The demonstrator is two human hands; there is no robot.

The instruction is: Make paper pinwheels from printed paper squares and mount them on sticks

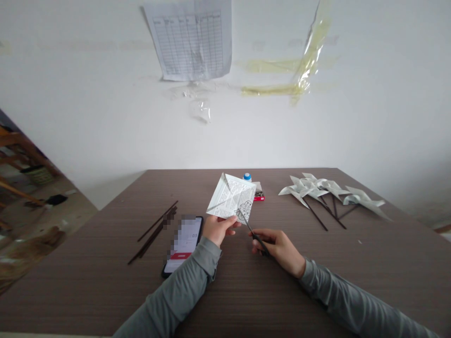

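Note:
My left hand (219, 228) pinches the near corner of a square of printed paper (230, 199), holding it tilted up above the brown table (246, 291). The sheet shows crease or cut lines running in from its corners. My right hand (278, 246) is closed around the handles of a pair of scissors (252, 231). Their blades point up and left, with the tips at the paper's lower edge beside my left thumb.
A phone (183, 244) with a lit screen lies left of my left arm, with several thin dark sticks (155, 231) beyond it. Finished paper pinwheels on sticks (327, 195) lie at the right. A small red box (259, 192) and a blue-capped item (247, 177) sit behind the paper.

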